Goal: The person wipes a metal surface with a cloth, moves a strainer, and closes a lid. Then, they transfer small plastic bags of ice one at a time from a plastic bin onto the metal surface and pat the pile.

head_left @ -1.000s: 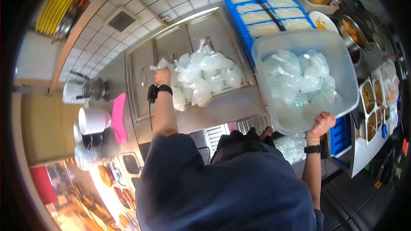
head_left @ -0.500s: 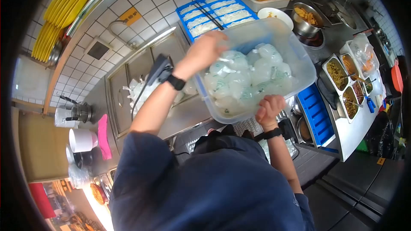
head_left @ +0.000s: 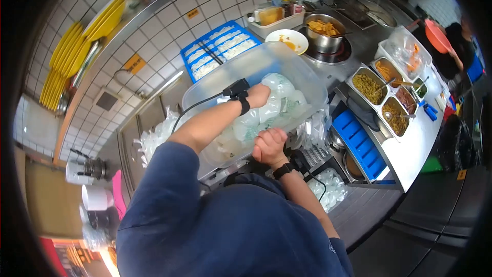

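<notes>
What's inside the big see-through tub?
In the tub are pale, rounded plastic bags. The left hand covers part of them, and whatever lies beneath the top bags can't be seen.

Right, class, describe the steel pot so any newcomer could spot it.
Follow the tiled wall to the round dark hob. The steel pot stands on it, beside the white plate; unlike that, it is deep and holds orange food.
</notes>
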Motion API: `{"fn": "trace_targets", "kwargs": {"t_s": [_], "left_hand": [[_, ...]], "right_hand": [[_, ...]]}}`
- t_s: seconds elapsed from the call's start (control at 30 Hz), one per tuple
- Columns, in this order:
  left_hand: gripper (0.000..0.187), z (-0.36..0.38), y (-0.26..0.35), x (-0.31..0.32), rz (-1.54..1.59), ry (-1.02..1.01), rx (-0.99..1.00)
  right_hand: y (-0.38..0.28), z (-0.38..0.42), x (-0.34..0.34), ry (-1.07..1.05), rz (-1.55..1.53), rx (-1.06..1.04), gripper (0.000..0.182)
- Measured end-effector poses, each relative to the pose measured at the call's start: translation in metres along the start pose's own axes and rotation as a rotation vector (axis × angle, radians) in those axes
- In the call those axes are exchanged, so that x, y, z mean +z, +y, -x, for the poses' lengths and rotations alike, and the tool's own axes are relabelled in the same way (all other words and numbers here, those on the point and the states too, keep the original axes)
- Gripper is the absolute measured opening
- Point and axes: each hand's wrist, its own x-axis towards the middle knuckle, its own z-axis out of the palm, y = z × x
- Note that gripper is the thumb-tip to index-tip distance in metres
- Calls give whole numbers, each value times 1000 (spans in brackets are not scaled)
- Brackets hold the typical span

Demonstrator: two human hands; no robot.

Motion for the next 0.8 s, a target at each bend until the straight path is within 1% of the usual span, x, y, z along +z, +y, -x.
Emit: {"fn": "trace_targets", "kwargs": {"t_s": [0.13,0.23,0.33,0.37,0.47,0.53,0.57,0.6,0.67,0.7,0.8], "left_hand": [[22,-4,32,-35,-79,-2,118],[26,-13,30,-32,-191,-87,323],[24,-19,37,-30,-280,-100,349],[23,-19,38,-30,-250,-50,325],[21,-19,45,-39,-162,-23,192],[19,-26,42,-37,-281,-36,245],[18,-23,40,-41,-199,19,225],[15,-28,32,-33,-180,57,187],[10,-38,20,-18,20,145,75],[6,-37,11,-15,121,250,132],[10,-39,1,-31,765,-15,-129]], "right_hand": [[5,1,3,-1,-9,-33,15],[8,2,9,20,-18,-52,14],[9,1,9,23,-10,-65,13],[9,1,8,27,-10,-70,14],[9,1,7,20,-17,-70,14],[9,0,7,32,0,-74,13],[9,0,7,29,3,-75,12],[9,0,6,18,4,-65,12],[6,0,4,-3,-4,-45,12],[5,1,5,-4,0,-36,11],[4,5,6,-18,-34,-15,11]]}}
